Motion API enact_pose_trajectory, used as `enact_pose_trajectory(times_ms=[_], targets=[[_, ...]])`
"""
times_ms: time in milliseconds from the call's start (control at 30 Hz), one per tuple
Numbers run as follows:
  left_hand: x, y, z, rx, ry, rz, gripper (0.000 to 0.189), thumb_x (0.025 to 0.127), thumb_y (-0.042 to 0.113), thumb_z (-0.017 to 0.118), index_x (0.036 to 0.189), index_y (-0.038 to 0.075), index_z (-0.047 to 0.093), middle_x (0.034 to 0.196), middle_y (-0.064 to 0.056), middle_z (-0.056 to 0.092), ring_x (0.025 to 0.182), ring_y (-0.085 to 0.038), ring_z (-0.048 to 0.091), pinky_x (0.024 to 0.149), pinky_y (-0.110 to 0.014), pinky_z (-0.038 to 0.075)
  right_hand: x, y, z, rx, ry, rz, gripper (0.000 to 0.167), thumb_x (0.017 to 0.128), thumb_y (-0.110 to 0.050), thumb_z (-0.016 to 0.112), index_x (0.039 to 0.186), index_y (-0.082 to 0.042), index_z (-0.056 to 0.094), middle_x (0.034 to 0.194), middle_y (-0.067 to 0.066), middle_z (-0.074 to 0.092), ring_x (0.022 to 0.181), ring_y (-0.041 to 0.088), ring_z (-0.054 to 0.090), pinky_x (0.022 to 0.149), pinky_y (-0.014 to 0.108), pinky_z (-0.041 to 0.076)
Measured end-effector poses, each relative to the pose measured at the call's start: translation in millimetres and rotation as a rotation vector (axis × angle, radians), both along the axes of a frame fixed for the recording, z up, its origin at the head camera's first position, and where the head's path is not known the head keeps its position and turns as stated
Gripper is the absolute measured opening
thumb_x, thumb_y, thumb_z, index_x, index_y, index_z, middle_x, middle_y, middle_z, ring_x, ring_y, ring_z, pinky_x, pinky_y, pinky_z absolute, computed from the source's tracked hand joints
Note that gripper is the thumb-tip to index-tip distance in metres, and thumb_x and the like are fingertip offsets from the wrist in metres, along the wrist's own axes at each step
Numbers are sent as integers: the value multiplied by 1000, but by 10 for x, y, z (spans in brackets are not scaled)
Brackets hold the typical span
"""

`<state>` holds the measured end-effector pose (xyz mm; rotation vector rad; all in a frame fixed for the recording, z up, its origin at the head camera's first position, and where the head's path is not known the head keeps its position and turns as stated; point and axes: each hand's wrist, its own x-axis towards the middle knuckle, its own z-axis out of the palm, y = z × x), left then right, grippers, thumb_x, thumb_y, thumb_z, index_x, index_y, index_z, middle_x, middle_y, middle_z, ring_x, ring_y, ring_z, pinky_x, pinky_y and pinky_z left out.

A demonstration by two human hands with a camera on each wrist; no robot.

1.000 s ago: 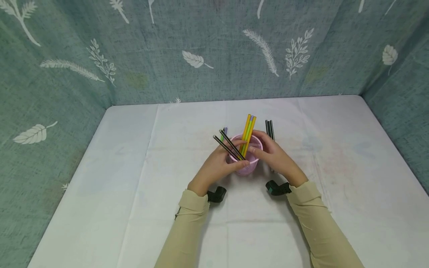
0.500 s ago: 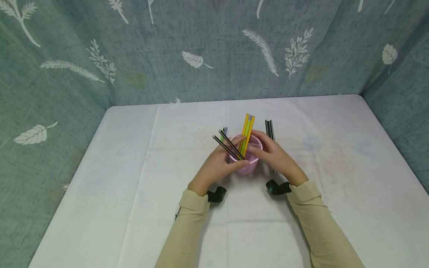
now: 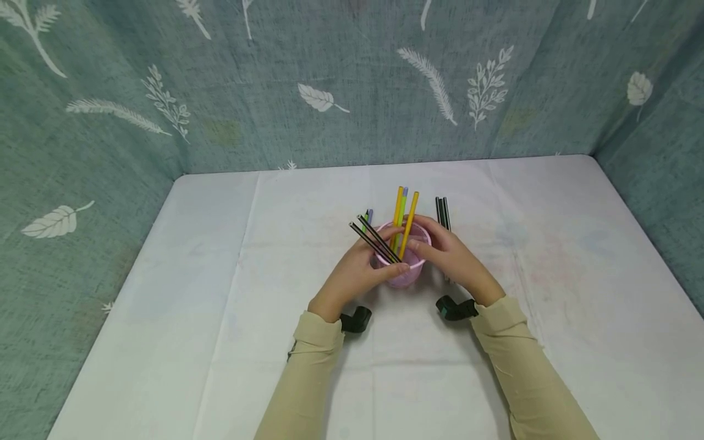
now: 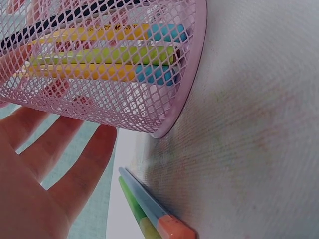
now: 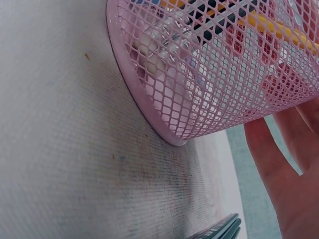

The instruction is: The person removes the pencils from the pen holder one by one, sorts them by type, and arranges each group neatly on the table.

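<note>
A pink mesh pen holder (image 3: 406, 278) stands upright on the white-covered table between both hands. My left hand (image 3: 349, 272) grips its left side, with the thumb on the near rim. My right hand (image 3: 459, 260) holds the right side, its thumb over the rim close to a yellow pencil (image 3: 413, 211). Another yellow pencil (image 3: 398, 205) and a green pen (image 3: 403, 211) stand beside it. Black pencils (image 3: 364, 233) lean left over the rim above my left hand. Through the mesh in the left wrist view, yellow pencils (image 4: 99, 70) show blue ends.
Left of the holder lie a green pen (image 4: 132, 201) and a grey-blue pen with an orange end (image 4: 144, 193), partly hidden in the head view. Several black pencils (image 3: 442, 214) lie right of it, behind my right hand. A patterned green curtain (image 3: 352, 85) surrounds the table.
One yellow pencil and the green pen have tilted left, opening a gap from the other yellow pencil. The black pencils have drawn slightly closer together. Both hands remain around the holder.
</note>
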<state>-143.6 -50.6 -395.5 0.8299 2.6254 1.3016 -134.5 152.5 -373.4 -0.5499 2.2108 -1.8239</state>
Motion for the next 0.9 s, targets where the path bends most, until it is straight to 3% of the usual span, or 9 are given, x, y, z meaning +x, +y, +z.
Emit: enact_pose_trajectory(times_ms=[300,600,900], targets=[[3,5,3,-11,4,10,66,73,60,59,132,41,37,137,19,32,126,-6,27,100,-39,27,17,-1,35,-6,14,2,48,92,-11,48,136,-4,31,141,9,29,129,19,26,103,40,23],[19,7,18,-29,15,10,67,73,60,59,133,43,34,137,11,35,125,-10,30,99,-40,29,39,-2,28,-9,10,1,46,92,-12,48,135,-6,34,141,9,29,130,19,24,103,41,23],[20,16,4,-77,80,19,69,75,59,57,136,39,31,139,5,33,127,-12,27,100,-41,27,35,-3,33,-7,1,-1,45,92,-11,48,135,-6,35,140,8,31,130,18,24,103,39,22]])
